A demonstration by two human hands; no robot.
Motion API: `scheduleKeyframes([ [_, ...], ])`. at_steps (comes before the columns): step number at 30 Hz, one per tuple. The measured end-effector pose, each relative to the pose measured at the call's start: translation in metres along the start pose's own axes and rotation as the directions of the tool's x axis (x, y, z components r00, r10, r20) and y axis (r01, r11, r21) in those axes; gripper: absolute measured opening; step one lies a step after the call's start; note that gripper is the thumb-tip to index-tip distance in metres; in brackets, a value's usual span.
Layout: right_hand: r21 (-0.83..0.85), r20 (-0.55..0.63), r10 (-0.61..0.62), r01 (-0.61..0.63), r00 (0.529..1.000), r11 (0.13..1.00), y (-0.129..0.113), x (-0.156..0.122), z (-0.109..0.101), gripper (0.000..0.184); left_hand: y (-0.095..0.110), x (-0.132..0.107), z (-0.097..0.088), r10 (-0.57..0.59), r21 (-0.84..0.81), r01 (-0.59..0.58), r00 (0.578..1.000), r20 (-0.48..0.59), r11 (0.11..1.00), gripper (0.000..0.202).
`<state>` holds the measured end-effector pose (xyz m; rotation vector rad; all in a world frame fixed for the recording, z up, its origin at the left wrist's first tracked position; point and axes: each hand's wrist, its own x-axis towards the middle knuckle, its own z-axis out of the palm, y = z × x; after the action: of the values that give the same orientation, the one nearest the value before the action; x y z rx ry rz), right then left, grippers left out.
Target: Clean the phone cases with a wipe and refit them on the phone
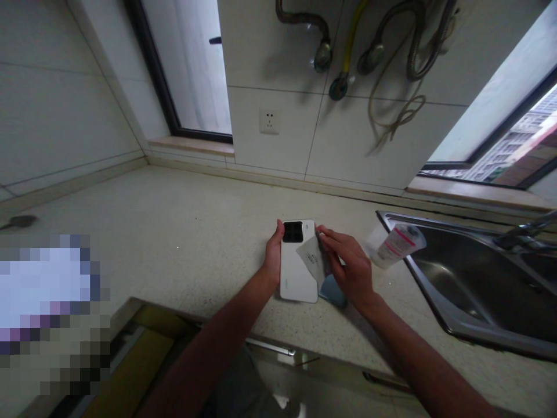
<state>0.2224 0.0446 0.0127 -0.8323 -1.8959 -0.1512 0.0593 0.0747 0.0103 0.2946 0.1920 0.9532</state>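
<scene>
Left fingers (277,237) hold a white phone (298,284) and right fingers (336,238) pinch a grey sheet (310,260), the print on both too small to read.

Phone (298,274): white, slim, rounded corners; back facing up, long sides running near to far; held along its left edge by the left hand (273,255), over the counter (209,226); whether it rests flat there is unclear.
Camera block (293,232): black, glossy, squarish, at the phone's far left corner, uncovered.
Sheet (310,259): thin, pale grey, small dark print too blurred to read; slanted across the phone's right half, its far end pinched in the right hand (351,266).
Blue piece (332,291): dull grey-blue, just right of the phone's near end, partly hidden by the right hand; whether it joins the sheet cannot be told.
</scene>
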Motion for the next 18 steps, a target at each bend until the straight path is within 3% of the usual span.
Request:
scheduleKeyframes([
  [4,-0.011,0.014,0.098,-0.098,0.995,0.995,-0.009,-0.001,0.001,0.026,-0.002,0.0,0.0,-0.037,0.017,0.037,0.998,-0.047,0.999,0.072],
  [8,-0.041,0.042,0.18,-0.178,0.983,0.983,-0.016,-0.004,0.003,0.027,-0.002,0.001,-0.002,0.035,0.036,-0.032,0.998,-0.06,0.999,0.07],
  [14,-0.049,0.201,0.181,-0.175,0.963,0.983,-0.023,-0.015,0.01,0.046,-0.001,0.003,-0.007,0.116,0.035,-0.114,0.991,-0.067,0.993,0.067],
  [18,0.011,0.288,0.22,-0.233,0.932,0.972,-0.03,-0.015,0.005,0.045,0.002,0.003,-0.005,0.184,0.023,-0.183,0.981,-0.063,0.983,0.069],
])
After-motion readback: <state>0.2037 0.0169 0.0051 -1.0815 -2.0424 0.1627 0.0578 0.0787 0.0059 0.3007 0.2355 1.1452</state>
